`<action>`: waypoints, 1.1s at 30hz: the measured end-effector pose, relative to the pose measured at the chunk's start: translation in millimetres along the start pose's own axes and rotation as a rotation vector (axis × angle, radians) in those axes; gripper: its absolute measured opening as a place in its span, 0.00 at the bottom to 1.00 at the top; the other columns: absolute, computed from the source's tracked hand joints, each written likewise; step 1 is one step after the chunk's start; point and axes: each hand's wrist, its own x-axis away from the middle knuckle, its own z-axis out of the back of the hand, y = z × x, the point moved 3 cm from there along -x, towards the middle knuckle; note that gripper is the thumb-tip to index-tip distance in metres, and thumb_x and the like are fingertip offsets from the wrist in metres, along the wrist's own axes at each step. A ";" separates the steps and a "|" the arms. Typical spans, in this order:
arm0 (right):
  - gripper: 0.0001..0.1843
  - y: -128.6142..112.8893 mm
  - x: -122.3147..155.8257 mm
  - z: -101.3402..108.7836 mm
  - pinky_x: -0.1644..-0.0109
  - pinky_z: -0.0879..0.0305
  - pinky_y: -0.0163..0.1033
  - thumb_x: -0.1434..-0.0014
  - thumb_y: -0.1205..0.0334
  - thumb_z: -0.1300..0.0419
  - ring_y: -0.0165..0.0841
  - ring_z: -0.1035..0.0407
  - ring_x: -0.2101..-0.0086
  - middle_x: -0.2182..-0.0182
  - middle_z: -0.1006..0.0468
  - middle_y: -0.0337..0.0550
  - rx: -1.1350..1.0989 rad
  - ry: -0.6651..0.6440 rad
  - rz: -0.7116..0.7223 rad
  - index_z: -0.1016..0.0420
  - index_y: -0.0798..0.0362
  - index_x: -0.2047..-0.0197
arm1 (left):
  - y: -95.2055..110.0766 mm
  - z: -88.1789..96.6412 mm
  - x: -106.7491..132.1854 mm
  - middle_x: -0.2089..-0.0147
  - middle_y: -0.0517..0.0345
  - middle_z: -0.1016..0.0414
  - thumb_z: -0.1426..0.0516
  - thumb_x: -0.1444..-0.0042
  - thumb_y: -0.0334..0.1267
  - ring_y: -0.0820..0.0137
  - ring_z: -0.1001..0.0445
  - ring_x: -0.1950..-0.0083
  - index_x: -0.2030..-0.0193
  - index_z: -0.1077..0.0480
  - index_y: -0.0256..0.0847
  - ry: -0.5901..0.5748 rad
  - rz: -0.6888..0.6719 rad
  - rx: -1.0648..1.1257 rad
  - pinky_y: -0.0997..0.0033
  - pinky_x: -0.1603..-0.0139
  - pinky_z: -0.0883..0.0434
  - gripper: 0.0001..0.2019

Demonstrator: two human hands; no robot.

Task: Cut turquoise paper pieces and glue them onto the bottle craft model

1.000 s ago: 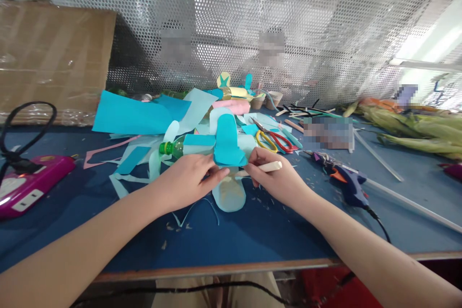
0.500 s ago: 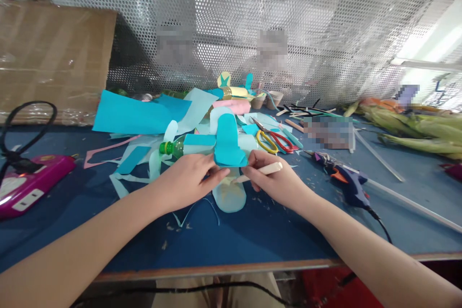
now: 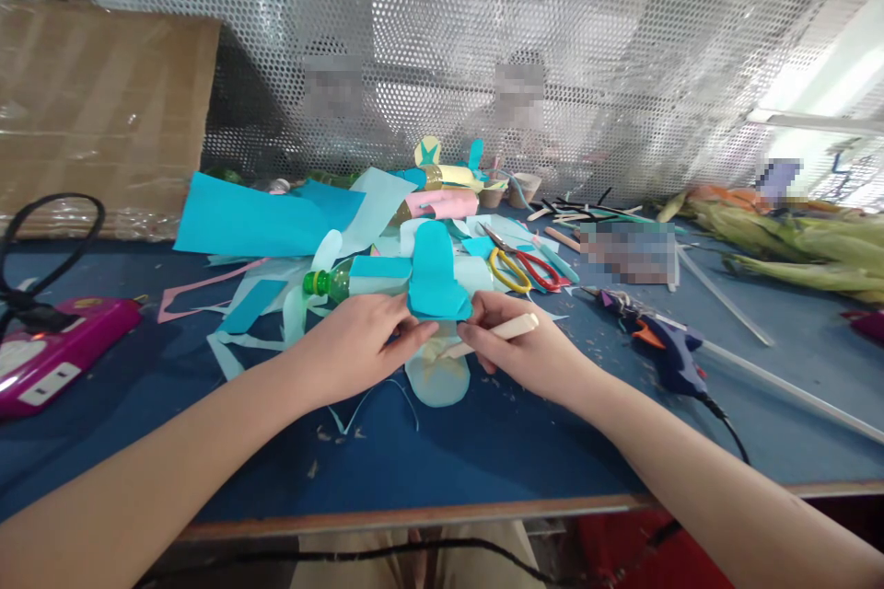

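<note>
A green-capped plastic bottle (image 3: 338, 281) lies on its side, wrapped in pale and bright blue paper. A bright blue paper piece (image 3: 432, 267) stands up across its middle. Below it, a rounded pale blue paper flap (image 3: 442, 382) with a yellowish shape on it reaches toward me. My left hand (image 3: 373, 336) is closed at the lower left edge of the bright blue paper piece, its fingertips partly hidden. My right hand (image 3: 515, 340) pinches that piece's lower right corner and has a pale pointed stick (image 3: 515, 327) lodged between its fingers, slanting toward the flap.
Scissors (image 3: 521, 262) with red and yellow handles lie behind my right hand. A glue gun (image 3: 663, 350) rests to the right, a purple power strip (image 3: 65, 350) to the left. Paper scraps (image 3: 269, 216), a pink-wrapped bottle (image 3: 442, 204) and corn husks (image 3: 794, 244) lie farther back.
Almost nothing differs. Both hands keep their places at the blue paper, and the right fingers shift very slightly. The whole view has drifted a little.
</note>
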 end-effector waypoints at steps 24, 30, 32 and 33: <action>0.15 -5.5 0.0 18.1 0.77 0.44 0.35 0.43 0.56 0.45 0.27 0.47 0.85 0.89 0.45 0.29 -0.231 0.447 0.016 0.42 0.48 0.79 | 2.2 2.4 0.2 0.72 0.57 0.24 0.53 0.34 0.45 0.67 0.26 0.72 0.58 0.31 0.40 0.025 0.002 -0.006 0.72 0.73 0.35 0.14; 0.16 -2.8 0.0 23.8 0.76 0.44 0.35 0.39 0.58 0.49 0.28 0.47 0.82 0.87 0.47 0.31 -0.405 0.587 0.104 0.41 0.49 0.79 | 3.4 11.4 4.6 0.71 0.55 0.23 0.51 0.36 0.42 0.66 0.24 0.70 0.66 0.29 0.39 0.185 -0.018 -0.044 0.71 0.72 0.33 0.13; 0.15 -0.1 -0.3 25.4 0.75 0.42 0.35 0.38 0.55 0.49 0.28 0.46 0.81 0.84 0.46 0.31 -0.411 0.639 0.131 0.41 0.48 0.76 | 1.5 13.6 5.3 0.67 0.53 0.20 0.51 0.36 0.41 0.66 0.22 0.67 0.61 0.28 0.39 0.231 0.009 -0.033 0.71 0.71 0.31 0.13; 0.14 1.2 -0.3 26.3 0.74 0.41 0.34 0.37 0.54 0.48 0.28 0.45 0.80 0.82 0.44 0.31 -0.405 0.669 0.136 0.41 0.48 0.74 | 0.7 14.7 5.6 0.65 0.53 0.20 0.50 0.36 0.41 0.67 0.22 0.66 0.58 0.28 0.39 0.255 0.019 -0.029 0.72 0.71 0.30 0.12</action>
